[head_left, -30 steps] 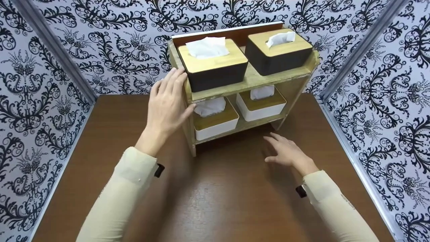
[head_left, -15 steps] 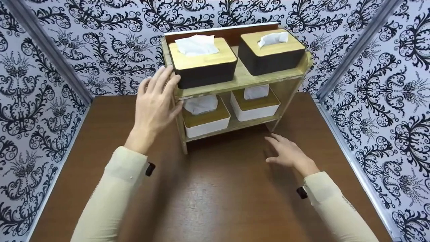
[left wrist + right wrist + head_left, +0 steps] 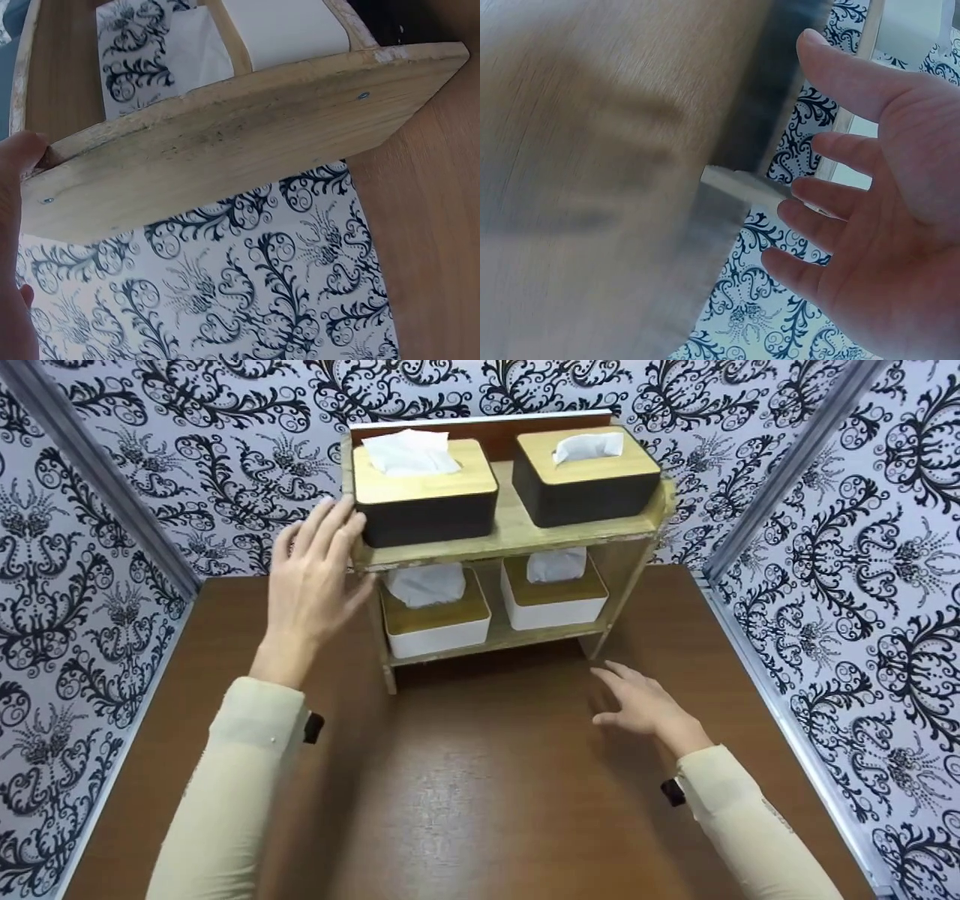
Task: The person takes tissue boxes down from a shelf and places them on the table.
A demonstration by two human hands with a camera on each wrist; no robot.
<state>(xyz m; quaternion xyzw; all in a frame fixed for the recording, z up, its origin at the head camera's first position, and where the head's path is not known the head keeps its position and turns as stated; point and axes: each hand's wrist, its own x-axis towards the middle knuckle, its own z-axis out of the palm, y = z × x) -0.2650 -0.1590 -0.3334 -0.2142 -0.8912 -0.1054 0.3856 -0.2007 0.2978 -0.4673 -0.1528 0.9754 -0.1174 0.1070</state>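
A small two-tier wooden shelf (image 3: 502, 547) stands towards the back wall. My left hand (image 3: 307, 577) grips the upper front of its left side, fingertips at the top edge; the left wrist view shows the thumb against the edge of the side panel (image 3: 210, 161). On the top tier sit two black tissue boxes with wood lids, a left one (image 3: 427, 519) and a right one (image 3: 589, 499). Below are two white tissue boxes, left (image 3: 441, 637) and right (image 3: 559, 613). Right of the shelf's front, my right hand (image 3: 645, 705) hovers, fingers spread, holding nothing.
The shelf stands on a brown wooden table (image 3: 465, 795). Black-and-white patterned walls (image 3: 247, 457) enclose the back and both sides, with metal strips at the corners. Dark straps (image 3: 313, 728) show at both wrists.
The shelf, with all the tissue boxes on it, has shifted to the left and turned slightly, the left hand moving along with it. My right hand has stayed nearly still.
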